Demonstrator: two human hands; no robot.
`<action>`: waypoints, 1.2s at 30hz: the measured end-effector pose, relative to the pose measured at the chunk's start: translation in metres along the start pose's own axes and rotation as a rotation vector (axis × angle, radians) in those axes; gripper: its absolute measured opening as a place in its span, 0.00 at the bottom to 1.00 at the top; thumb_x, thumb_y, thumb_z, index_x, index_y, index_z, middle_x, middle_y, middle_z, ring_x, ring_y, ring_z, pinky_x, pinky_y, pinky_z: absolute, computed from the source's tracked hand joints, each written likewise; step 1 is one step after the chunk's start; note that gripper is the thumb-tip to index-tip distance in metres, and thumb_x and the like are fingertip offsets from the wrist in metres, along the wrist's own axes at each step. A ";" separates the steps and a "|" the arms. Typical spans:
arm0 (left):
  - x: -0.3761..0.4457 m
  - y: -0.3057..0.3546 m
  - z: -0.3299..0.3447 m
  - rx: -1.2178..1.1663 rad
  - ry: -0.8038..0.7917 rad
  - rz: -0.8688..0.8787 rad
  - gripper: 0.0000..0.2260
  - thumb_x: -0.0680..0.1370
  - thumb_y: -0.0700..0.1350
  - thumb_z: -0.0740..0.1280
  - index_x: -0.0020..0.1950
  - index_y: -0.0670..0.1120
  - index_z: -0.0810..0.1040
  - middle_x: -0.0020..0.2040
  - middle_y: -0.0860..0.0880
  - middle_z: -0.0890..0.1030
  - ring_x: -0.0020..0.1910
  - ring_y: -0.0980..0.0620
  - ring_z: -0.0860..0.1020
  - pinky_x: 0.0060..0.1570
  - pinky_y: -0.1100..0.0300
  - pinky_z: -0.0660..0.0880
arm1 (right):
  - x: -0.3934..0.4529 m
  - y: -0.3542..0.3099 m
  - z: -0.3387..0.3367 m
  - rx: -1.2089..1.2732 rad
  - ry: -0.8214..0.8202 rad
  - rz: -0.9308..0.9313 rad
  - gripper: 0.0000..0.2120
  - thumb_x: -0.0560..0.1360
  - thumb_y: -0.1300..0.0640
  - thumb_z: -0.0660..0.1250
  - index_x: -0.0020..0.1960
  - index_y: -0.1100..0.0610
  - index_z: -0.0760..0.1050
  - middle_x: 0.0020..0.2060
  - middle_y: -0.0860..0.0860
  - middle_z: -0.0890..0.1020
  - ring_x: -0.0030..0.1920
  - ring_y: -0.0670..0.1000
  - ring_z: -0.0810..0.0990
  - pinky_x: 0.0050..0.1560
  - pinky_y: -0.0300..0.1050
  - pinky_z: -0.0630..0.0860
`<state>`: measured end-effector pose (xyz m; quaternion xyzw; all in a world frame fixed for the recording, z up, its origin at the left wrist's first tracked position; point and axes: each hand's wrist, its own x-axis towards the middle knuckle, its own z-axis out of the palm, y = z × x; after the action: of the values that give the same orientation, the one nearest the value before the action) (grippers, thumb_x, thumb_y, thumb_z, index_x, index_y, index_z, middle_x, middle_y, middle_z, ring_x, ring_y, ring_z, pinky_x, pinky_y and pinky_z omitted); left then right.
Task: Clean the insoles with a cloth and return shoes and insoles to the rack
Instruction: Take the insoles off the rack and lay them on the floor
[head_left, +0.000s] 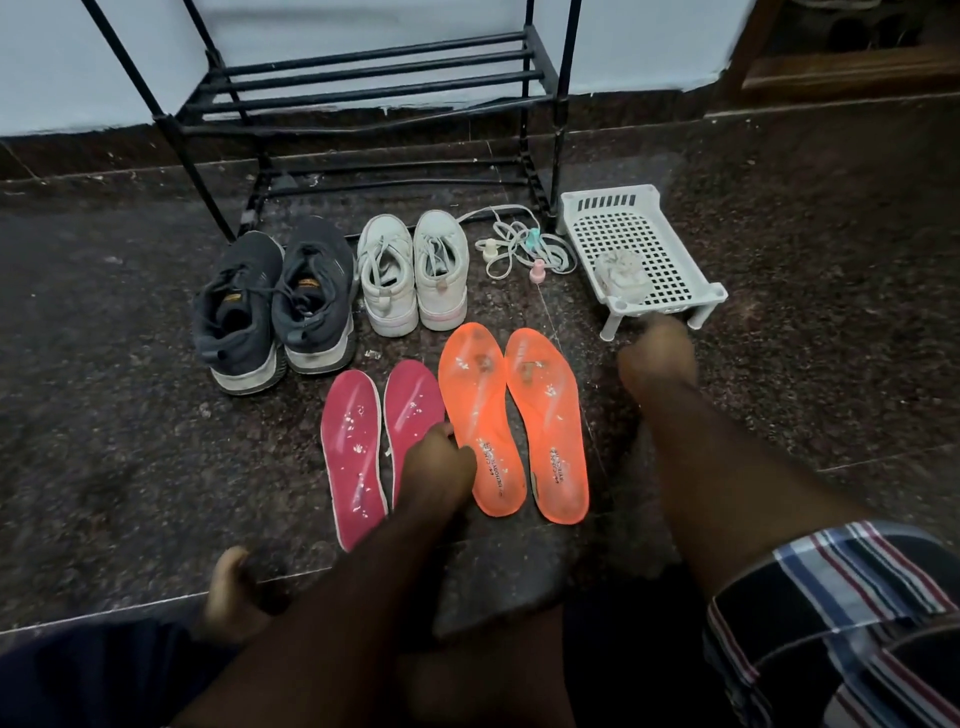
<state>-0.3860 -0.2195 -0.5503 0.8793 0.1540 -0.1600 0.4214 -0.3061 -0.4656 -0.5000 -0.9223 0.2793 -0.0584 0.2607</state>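
on the dark speckled floor (130, 467), in front of the black metal rack (363, 83), two pairs of shoes are standing side by side with heels toward the camera: the dark grey pair (275, 306) on the left and the white pair (413, 273) just to its right. nearer the camera, four insoles are lying flat in a row, all flecked with pale debris. the two pink insoles (356, 452) are sitting on the left; the two orange insoles (514, 421) are sitting on the right, printed text showing near their heels.

the left hand (439, 465) is reaching down where the right pink insole and the left orange insole meet, covering the lower part of the pink one. its fingers are curling downward, but whether they are gripping either insole cannot be told.

the right hand (657, 358) is blurring near the front edge of the white perforated basket (623, 228), fingers bent and pointing at it. it is holding nothing visible; contact with the basket cannot be told.

inside the basket, a crumpled whitish cloth (621, 273) is lying toward the front. between the basket and the white shoes, loose laces (519, 241) are lying tangled on the floor. a striped sleeve (831, 597) is showing on the right arm.
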 end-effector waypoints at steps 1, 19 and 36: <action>0.004 -0.001 0.002 -0.006 0.015 0.002 0.17 0.71 0.44 0.61 0.57 0.51 0.81 0.42 0.53 0.84 0.41 0.49 0.82 0.39 0.58 0.76 | 0.010 0.003 -0.002 0.009 0.010 -0.046 0.24 0.71 0.63 0.66 0.68 0.58 0.73 0.65 0.59 0.75 0.65 0.60 0.75 0.65 0.52 0.72; 0.016 0.023 0.002 -0.003 0.087 0.090 0.18 0.79 0.43 0.64 0.69 0.47 0.74 0.52 0.49 0.80 0.41 0.53 0.76 0.44 0.62 0.68 | 0.019 0.006 -0.010 -0.178 -0.168 -0.111 0.15 0.71 0.55 0.71 0.55 0.56 0.72 0.50 0.57 0.82 0.57 0.59 0.78 0.60 0.52 0.73; -0.035 0.031 0.007 0.110 -0.087 0.160 0.16 0.78 0.45 0.64 0.66 0.48 0.75 0.49 0.45 0.84 0.47 0.46 0.82 0.48 0.56 0.78 | -0.044 0.024 -0.066 -0.487 -0.504 -0.035 0.17 0.72 0.59 0.68 0.60 0.61 0.79 0.56 0.59 0.81 0.55 0.59 0.81 0.55 0.49 0.79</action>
<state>-0.4065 -0.2481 -0.5188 0.9029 0.0557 -0.1719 0.3900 -0.3714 -0.4879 -0.4544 -0.9475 0.1961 0.2349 0.0929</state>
